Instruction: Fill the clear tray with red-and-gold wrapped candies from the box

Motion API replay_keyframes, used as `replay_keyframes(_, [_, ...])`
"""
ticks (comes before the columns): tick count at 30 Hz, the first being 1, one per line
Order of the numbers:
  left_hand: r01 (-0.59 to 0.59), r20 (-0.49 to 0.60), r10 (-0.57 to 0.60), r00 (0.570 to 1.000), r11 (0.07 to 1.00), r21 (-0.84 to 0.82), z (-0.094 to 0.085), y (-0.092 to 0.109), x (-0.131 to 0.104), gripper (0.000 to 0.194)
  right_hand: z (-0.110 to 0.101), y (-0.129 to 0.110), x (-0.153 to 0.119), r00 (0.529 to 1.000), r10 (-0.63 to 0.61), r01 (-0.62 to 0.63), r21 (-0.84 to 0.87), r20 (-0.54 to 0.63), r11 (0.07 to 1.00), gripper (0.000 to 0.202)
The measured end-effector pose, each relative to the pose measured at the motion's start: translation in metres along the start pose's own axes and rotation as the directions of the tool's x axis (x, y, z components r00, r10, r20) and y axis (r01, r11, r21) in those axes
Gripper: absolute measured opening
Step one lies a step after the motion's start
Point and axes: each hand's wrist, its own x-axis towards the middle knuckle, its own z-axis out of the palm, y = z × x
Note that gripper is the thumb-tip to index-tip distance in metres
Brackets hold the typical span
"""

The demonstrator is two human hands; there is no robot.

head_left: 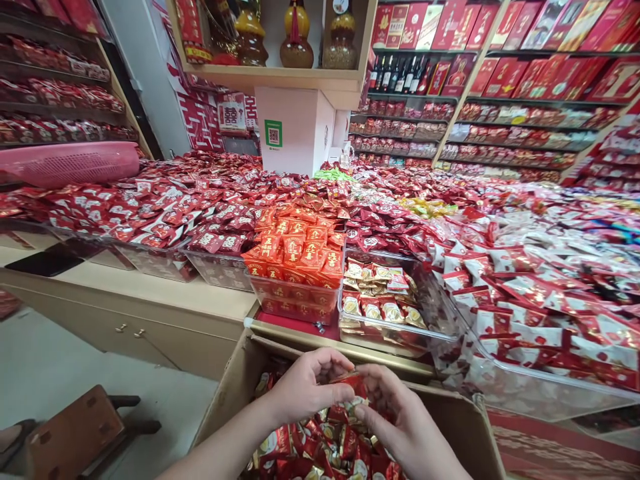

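Note:
My left hand [313,387] and my right hand [393,410] meet above an open cardboard box [227,390]. Between their curled fingers is a small red candy packet [356,385], held on both sides and partly covered by the fingers. Below them the box holds many red and gold wrapped candies [300,440]. Just beyond the box stands a clear bin [395,329] partly filled with similar gold and red packets. Beside it, to the left, a clear bin [295,300] is heaped with orange-red packets.
More bins of white and red packets [530,320] spread to the right. A black flat object [47,262] lies on the counter's left edge. A wooden stool [75,433] stands on the floor at lower left, a foot beside it. A pink basket [75,163] rests at the far left.

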Motion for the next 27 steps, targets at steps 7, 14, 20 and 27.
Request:
replay_keyframes(7, [0.001,-0.024,0.000,1.000,0.999,0.039,-0.005,-0.005,0.006,0.021,-0.060,-0.039,0.027,0.923,-0.129,0.052,-0.216,-0.362,0.975,0.026])
replay_keyframes(14, [-0.002,-0.005,0.003,1.000,0.969,0.248,-0.004,-0.010,0.003,0.020,-0.079,-0.050,0.105,0.994,-0.021,-0.044,-0.582,-0.104,0.812,0.023])
replay_keyframes(20, [-0.025,0.030,0.016,0.999,0.942,0.333,-0.007,-0.010,0.002,0.021,-0.071,-0.028,0.127,0.975,0.120,0.003,-0.549,0.188,0.836,0.019])
replay_keyframes(27, [-0.026,0.044,0.010,0.999,0.918,0.397,-0.008,-0.006,0.003,0.021,-0.071,-0.022,0.129,0.943,0.157,-0.004,-0.460,0.295,0.888,0.015])
